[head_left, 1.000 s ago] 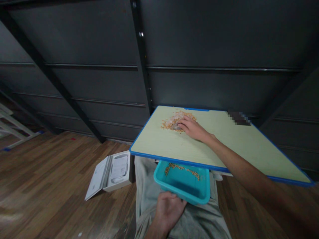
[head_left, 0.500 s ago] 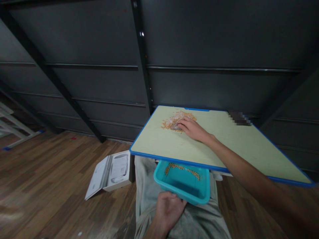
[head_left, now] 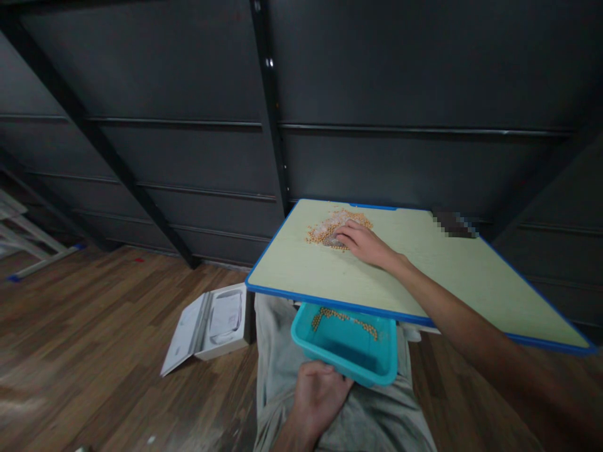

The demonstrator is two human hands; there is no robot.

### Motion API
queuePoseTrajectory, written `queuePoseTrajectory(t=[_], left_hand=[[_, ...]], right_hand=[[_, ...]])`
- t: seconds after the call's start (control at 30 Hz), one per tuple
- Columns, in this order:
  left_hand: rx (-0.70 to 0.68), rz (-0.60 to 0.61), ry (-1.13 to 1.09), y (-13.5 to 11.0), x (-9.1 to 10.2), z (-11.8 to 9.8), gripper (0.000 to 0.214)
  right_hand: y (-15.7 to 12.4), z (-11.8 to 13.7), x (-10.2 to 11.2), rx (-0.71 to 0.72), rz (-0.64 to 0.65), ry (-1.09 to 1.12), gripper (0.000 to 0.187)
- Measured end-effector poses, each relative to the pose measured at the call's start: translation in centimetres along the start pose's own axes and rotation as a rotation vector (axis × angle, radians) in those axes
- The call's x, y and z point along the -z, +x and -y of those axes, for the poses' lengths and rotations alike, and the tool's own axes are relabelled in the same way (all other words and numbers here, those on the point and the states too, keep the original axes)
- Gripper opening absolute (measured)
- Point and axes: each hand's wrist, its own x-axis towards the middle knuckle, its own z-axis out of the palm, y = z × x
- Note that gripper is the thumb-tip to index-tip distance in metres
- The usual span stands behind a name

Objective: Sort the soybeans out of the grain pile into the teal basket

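Observation:
My left hand (head_left: pixel 321 395) grips the near edge of a turquoise plastic tub (head_left: pixel 325 359) on my lap, its fingers tucked beneath. Round yellow beans (head_left: pixel 336 315), like soybeans, lie along the tub's far side. On a pale table board (head_left: pixel 292 270) with a blue rim, a spread-out pile of similar beans (head_left: pixel 320 235) is mixed with whitish small grains (head_left: pixel 335 220). My right hand (head_left: pixel 362 243) rests at the pile's right side, fingers bent and drawn together, tips among the beans. What those fingers hold is too small to make out.
A dark pixelated object (head_left: pixel 455 225) lies at the board's far right corner. An opened white box (head_left: pixel 226 323) stands on the wooden floor (head_left: pixel 117 326) at left. A dark panelled wall (head_left: pixel 400 69) rises behind the board, and white metal legs (head_left: pixel 42 248) stand far left.

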Motion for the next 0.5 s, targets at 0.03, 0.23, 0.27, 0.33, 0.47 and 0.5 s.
queuePoseTrajectory(t=[0.03, 0.23, 0.27, 0.33, 0.47, 0.5], left_hand=[[0.000, -0.001, 0.001, -0.02, -0.02, 0.01, 0.055], [0.004, 0.015, -0.013, 0.02, -0.01, -0.01, 0.055], [0.004, 0.016, -0.016, 0.02, -0.01, -0.02, 0.055], [0.004, 0.017, -0.022, 0.01, -0.02, -0.01, 0.055], [-0.003, 0.017, -0.030, -0.02, -0.01, 0.00, 0.055], [-0.006, 0.019, -0.029, -0.01, 0.02, 0.00, 0.055]], right_hand=[[0.00, 0.01, 0.00, -0.001, -0.001, 0.000, 0.025], [0.04, 0.14, 0.06, -0.003, 0.004, 0.010, 0.024], [0.05, 0.16, 0.07, -0.006, 0.009, 0.011, 0.024], [0.06, 0.21, 0.09, -0.008, 0.015, 0.012, 0.023], [0.06, 0.31, 0.08, -0.005, 0.017, 0.018, 0.024], [0.06, 0.32, 0.07, -0.007, 0.016, 0.019, 0.024]])
